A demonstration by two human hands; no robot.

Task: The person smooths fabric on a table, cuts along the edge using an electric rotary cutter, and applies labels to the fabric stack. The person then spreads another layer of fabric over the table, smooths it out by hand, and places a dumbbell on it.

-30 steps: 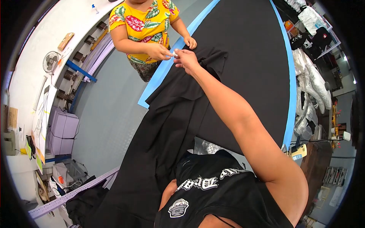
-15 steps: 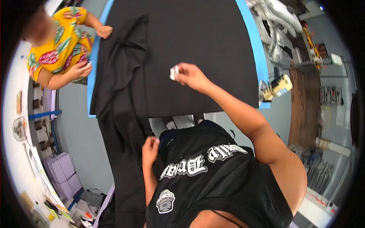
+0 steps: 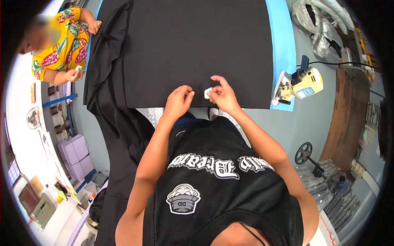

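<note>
Bright, even indoor light; wide-lens curve.
Edges bowed, corners black; black cloth [image 3: 197, 45] reads flat; plastic wrap [image 3: 322, 46] glints.

Smooth matt cloth [image 3: 197, 49]; glossy, crinkled plastic wrapping [image 3: 324, 47]

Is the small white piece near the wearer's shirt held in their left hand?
No, the right hand holds the small white piece, while the left hand is apart from it.
</note>
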